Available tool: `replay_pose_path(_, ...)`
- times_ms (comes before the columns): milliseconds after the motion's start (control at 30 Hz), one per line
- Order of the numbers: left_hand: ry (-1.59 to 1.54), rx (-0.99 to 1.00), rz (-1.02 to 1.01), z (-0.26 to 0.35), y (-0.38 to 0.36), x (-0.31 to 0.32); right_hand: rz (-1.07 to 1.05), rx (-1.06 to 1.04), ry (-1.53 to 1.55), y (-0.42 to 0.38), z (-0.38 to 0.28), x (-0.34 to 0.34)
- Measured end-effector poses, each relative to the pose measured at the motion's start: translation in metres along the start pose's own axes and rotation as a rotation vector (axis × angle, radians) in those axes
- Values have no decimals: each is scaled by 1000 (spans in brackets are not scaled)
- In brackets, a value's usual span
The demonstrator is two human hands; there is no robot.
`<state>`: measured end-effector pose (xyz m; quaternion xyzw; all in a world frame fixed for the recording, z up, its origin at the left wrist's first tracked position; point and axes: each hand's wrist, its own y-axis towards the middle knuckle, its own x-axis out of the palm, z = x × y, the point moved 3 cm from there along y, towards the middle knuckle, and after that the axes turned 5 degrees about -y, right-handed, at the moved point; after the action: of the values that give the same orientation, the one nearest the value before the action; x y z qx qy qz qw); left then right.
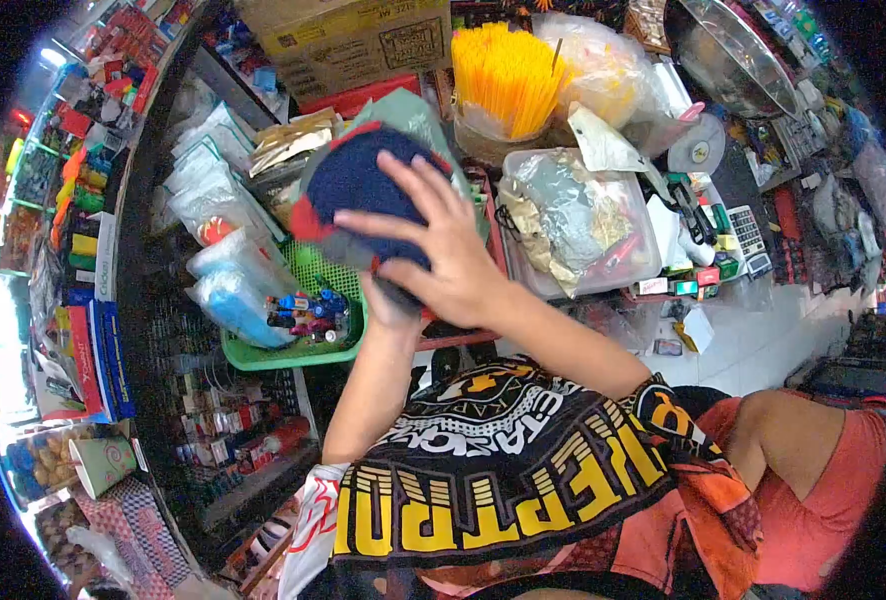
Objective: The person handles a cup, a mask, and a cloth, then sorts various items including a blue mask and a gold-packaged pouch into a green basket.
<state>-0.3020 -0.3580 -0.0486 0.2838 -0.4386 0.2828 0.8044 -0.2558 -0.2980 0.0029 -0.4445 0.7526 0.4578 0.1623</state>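
A dark blue knitted cloth with a red edge (348, 180) is held up over the counter, between my two hands. My right hand (443, 265) lies on its near side with fingers spread, pressing it. My left hand (391, 308) comes up from below and supports the cloth from underneath; its fingers are hidden behind the cloth and my right hand. A folded grey-green packet (413, 115) shows just behind the cloth.
A green basket (263, 357) with pens and plastic bags sits at the left. A clear tub of bagged goods (573, 220), yellow straws (508, 70), a cardboard box (353, 40), a calculator (748, 232) and a metal bowl (733, 45) crowd the counter.
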Motion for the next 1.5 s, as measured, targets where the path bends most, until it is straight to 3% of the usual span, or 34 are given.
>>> replay_pose_path(33, 141, -10, 23, 7, 3, 21, 43, 48, -33, 7, 5, -2)
replay_pose_path(67, 49, -113, 165, 9, 2, 40, 137, 103, -30, 13, 19, -1)
replay_pose_path(133, -21, -154, 59, 12, -9, 41, 281, 257, 349, 28, 50, -3)
replay_pose_path(200, -26, -163, 54, 11, -11, 45, 244, 269, 358, 24, 47, -2)
replay_pose_path(267, 118, -42, 233, 11, -8, 32, 92, 210, 243, 14, 23, 5)
replay_pose_path(367, 150, 31, 60, 24, -4, -6, -109, 41, 144, -7, -20, 8)
replay_pose_path(433, -165, 5, -178, 24, -2, -17, -132, -111, 58, -18, -33, 11)
replay_pose_path(500, -494, -37, -408, 23, -5, -19, -129, -70, 4, -8, -25, 8)
replay_pose_path(533, -371, -14, -242, 33, -12, 20, -128, -43, -52, 0, -18, 5)
replay_pose_path(600, 111, 4, 107, 41, -10, 35, 122, 47, -108, 18, 1, -6)
replay_pose_path(633, -144, -47, -86, 39, -14, 35, 199, 118, 42, 29, 18, -10)
replay_pose_path(700, -110, -3, -70, 46, -22, 48, 18, 499, 912, 38, 55, -6)
replay_pose_path(800, 3, 76, -5, 57, -19, 50, -21, 819, 1432, 22, 64, -17)
replay_pose_path(867, 125, 131, 41, 65, -11, 45, 26, 715, 1345, 6, 60, -24)
replay_pose_path(933, 757, 273, 487, 81, 0, 24, 74, 611, 1259, 4, 58, -30)
replay_pose_path(967, 903, 413, 349, 86, 6, 23, 135, 559, 1127, 6, 57, -36)
replay_pose_path(1000, 903, 416, 348, 86, 6, 24, 196, 506, 995, 8, 56, -41)
replay_pose_path(1067, 1220, 508, 348, 85, 1, 32, 265, 506, 960, 12, 56, -43)
replay_pose_path(1100, 1239, 405, 226, 78, -1, 34, 320, 440, 783, 14, 51, -45)
replay_pose_path(1133, 1232, 404, 227, 75, -1, 37, 366, 374, 601, 17, 42, -48)
replay_pose_path(1200, -397, 75, -204, 58, 0, 48, 194, 318, 599, 15, 19, -44)
replay_pose_path(1267, 415, 52, -54, 51, -4, 36, -131, 26, 720, 12, -6, -29)
replay_pose_path(1333, 441, 124, 113, 59, -9, 51, -226, -147, 327, 6, -21, -10)
replay_pose_path(1400, 345, 105, 79, 56, -3, 43, -205, -99, 107, 7, -19, -3)
replay_pose_path(1433, 247, 79, 39, 54, 0, 43, -85, -39, -14, 13, -17, -7)
replay_pose_path(1467, 343, 142, 130, 49, -1, 49, 36, 22, -132, 20, -13, -9)
replay_pose_path(1500, 228, 45, 80, 39, -4, 45, 155, 135, -3, 31, 5, -11)
